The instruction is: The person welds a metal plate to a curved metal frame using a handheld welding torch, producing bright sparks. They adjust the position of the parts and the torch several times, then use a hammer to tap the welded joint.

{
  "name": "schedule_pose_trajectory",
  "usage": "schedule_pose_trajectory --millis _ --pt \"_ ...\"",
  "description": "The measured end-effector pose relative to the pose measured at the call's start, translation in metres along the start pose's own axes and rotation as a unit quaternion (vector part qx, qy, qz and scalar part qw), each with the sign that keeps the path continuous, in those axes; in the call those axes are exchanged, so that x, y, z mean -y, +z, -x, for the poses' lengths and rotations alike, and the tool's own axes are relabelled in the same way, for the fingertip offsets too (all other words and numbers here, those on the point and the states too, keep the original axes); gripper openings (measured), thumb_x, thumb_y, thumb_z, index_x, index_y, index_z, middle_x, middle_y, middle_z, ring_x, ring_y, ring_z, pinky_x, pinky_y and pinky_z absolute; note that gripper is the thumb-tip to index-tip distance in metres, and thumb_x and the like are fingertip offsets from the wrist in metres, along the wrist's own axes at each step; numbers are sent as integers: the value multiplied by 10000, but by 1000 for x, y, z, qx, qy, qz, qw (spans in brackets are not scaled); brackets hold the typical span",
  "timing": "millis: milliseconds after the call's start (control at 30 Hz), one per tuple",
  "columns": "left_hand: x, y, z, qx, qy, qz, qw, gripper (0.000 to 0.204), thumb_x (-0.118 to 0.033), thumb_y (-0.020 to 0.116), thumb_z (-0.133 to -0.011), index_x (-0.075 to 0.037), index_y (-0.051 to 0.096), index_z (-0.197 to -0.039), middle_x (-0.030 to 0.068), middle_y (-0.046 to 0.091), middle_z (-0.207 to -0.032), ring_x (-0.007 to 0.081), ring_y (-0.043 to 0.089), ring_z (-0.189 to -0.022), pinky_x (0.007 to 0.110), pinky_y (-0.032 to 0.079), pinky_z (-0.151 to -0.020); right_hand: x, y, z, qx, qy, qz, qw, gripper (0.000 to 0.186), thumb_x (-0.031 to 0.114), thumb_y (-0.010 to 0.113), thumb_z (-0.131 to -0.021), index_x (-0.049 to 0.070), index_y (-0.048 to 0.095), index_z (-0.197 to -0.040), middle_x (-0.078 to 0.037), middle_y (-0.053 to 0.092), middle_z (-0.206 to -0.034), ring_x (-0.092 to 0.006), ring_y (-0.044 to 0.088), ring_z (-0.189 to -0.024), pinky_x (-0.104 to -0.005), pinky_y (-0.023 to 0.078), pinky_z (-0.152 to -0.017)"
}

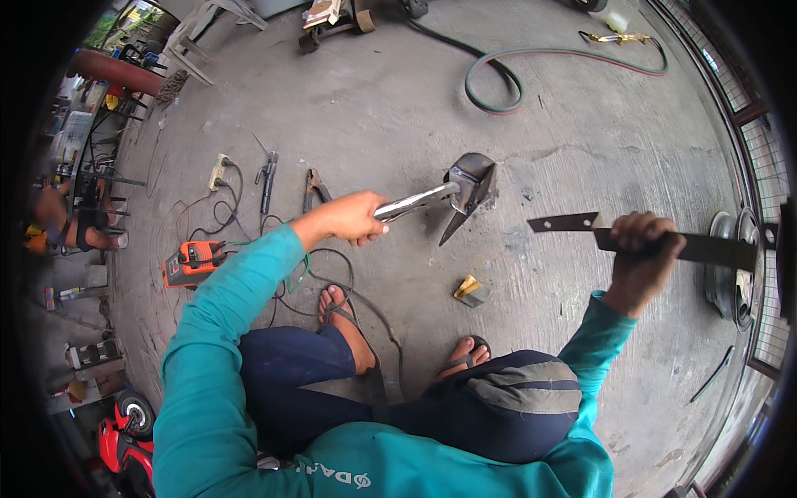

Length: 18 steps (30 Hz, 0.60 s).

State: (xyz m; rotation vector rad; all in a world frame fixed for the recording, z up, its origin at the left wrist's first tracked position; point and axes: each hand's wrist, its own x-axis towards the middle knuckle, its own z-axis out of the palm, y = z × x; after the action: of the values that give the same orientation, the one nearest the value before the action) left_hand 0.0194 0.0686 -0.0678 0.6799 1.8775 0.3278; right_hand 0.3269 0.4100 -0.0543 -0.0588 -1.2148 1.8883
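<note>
My left hand (353,217) is closed around the near end of a shiny metal tube (415,202). The tube's far end meets a bent dark steel blade (475,184) with a long pointed tip, resting on the concrete floor. To the right, my right hand (647,241) grips a long flat steel bar (718,251), held up off the floor. A narrower strip with holes (564,222) sticks out on the left side of that hand; whether it is one piece with the bar is hidden by my fingers. A small yellow and grey block (471,290) lies between my hands and feet.
Left of me lie an orange welding machine (193,264), an electrode holder (268,183), a ground clamp (315,189) and a power strip (218,172), with loose cables. A hose (573,50) loops ahead. Wheel rims (722,266) stand right. Another person (95,236) shows at far left.
</note>
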Motion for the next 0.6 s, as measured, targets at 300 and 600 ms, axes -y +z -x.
schedule_pose_trajectory --millis 300,600 --pt "-104 -46 -59 92 -20 -252 963 304 -160 705 -978 57 667 -1187 87 694 -760 186 696 -607 331 579 -533 64 32 -2 23 -134 -39 990 543 628 445 -1083 149 551 -850 12 401 -711 -174 398 -672 -371 381 -683" --pt "-122 -59 -73 79 -6 -335 939 241 -130 767 -909 46 696 -1057 105 722 -762 200 714 -608 355 579 -520 -30 24 -6 -80 -50 -27 995 584 614 444 -1085 87 461 -834 -73 465 -716 -249 478 -675 -460 462 -701"
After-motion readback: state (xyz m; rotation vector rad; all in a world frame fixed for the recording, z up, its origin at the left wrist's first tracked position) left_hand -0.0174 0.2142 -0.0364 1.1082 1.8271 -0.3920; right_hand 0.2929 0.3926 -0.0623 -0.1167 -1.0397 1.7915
